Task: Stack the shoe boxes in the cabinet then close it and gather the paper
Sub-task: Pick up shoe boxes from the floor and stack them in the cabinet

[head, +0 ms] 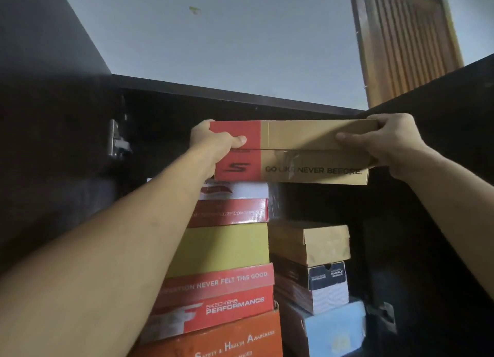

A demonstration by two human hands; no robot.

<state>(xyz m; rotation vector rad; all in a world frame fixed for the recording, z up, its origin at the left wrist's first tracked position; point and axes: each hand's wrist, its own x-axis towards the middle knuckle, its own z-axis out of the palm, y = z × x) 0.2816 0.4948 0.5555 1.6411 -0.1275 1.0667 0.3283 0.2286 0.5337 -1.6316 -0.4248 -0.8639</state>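
Both arms raised into the open dark cabinet (427, 223). Left hand (213, 143) wrapped round the red end of a red-and-tan shoe box (291, 153), thumb pressed on the lid's front face, remaining fingers (199, 128) curled out of sight behind the end. Right hand (390, 143) clamped on the tan end, thumb on the lid front, fingers over the top corner. Box held level between the two grips, just under the cabinet's top edge, lettered "GO LIKE NEVER BEFORE" along the front with a strip of clear tape across the seam.

Directly below the left-hand fingers, touching or nearly touching the box's underside: a white-and-red box (235, 191), topping the left stack. Further down that stack: a red box (232, 212), a yellow-green box (222, 247), a red Skechers Performance box (216, 300), an orange box (227, 340).

Below the right-hand fingers, well apart from the held box: a shorter stack with a plain brown box (310, 241) on top, a dark box with a black label (326, 275) under it, a light blue box (334, 327) lowest. Left of the left hand, a metal hinge (116, 140) on the cabinet wall. Above and right, a slatted wooden panel (406, 41) against the pale wall.
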